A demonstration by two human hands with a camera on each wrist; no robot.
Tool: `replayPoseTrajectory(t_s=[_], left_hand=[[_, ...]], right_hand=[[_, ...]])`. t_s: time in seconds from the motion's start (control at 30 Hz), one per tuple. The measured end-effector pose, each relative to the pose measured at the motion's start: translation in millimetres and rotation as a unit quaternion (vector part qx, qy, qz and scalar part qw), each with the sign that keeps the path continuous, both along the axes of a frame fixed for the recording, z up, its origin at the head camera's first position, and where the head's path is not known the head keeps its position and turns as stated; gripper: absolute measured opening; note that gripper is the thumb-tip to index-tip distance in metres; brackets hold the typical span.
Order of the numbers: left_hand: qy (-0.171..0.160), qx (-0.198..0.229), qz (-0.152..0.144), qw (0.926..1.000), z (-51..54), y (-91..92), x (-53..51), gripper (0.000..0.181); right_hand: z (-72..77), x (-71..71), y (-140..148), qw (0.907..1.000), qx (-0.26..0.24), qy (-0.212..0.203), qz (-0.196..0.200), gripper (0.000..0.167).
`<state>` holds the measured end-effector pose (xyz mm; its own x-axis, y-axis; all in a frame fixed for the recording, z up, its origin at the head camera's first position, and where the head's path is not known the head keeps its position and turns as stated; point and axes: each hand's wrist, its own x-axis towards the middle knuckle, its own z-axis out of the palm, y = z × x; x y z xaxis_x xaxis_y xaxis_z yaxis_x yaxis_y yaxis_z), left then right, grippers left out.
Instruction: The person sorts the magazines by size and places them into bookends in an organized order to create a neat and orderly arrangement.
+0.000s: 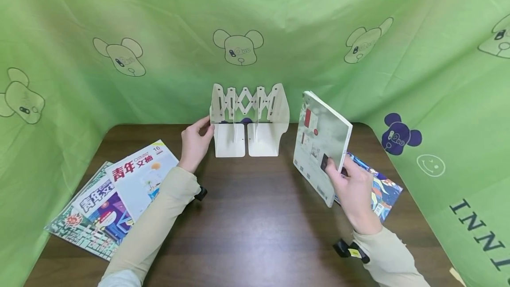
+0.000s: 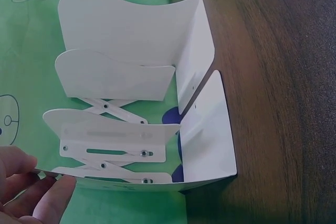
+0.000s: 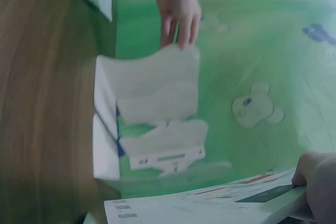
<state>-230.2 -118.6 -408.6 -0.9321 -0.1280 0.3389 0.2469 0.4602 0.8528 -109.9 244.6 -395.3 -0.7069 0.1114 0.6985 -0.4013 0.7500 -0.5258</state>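
A white metal folding bookend (image 1: 229,141) with a crisscross back stands at the far edge of the brown table. With thumb and fingers, my left hand (image 1: 195,143) pinches the edge of its left side panel; in the left wrist view the fingertips (image 2: 59,195) lie on both faces of that panel. My right hand (image 1: 356,191) grips a magazine (image 1: 318,138) by its near edge and holds it upright, right of the bookend. In the right wrist view, the magazine (image 3: 184,208) is tilted at the bottom, with the thumb on its cover.
Several magazines (image 1: 137,180) lie fanned out on the left of the table. Another magazine, with a blue patterned cover (image 1: 384,189), lies partly hidden behind my right hand. A green cloth (image 1: 239,8) with bear heads hangs around the table.
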Motion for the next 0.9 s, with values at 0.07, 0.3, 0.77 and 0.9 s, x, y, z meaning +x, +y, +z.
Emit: replayPoseTrajectory(t_s=[0.07, 0.3, 0.77, 0.9], left_hand=[[-0.001, 0.003, -0.002, 1.0000, 0.0, 0.2, -0.3, 0.036], [-0.004, 0.006, -0.001, 1.0000, -1.2, -0.4, -1.9, 0.036], [0.001, 0.002, -0.003, 1.0000, -0.6, -1.4, -2.6, 0.036], [-0.002, 0.002, -0.003, 1.0000, -2.8, -1.4, -2.0, 0.036]], right_hand=[[2.8, 0.4, -6.1, 0.9999, -0.006, -0.005, 0.008, 0.024], [8.1, -3.1, -26.3, 0.9985, -0.031, -0.012, 0.043, 0.024], [9.2, -35.0, -65.6, 0.9961, -0.023, 0.032, 0.079, 0.024], [4.7, -45.7, -74.3, 0.9954, -0.020, 0.047, 0.081, 0.025]])
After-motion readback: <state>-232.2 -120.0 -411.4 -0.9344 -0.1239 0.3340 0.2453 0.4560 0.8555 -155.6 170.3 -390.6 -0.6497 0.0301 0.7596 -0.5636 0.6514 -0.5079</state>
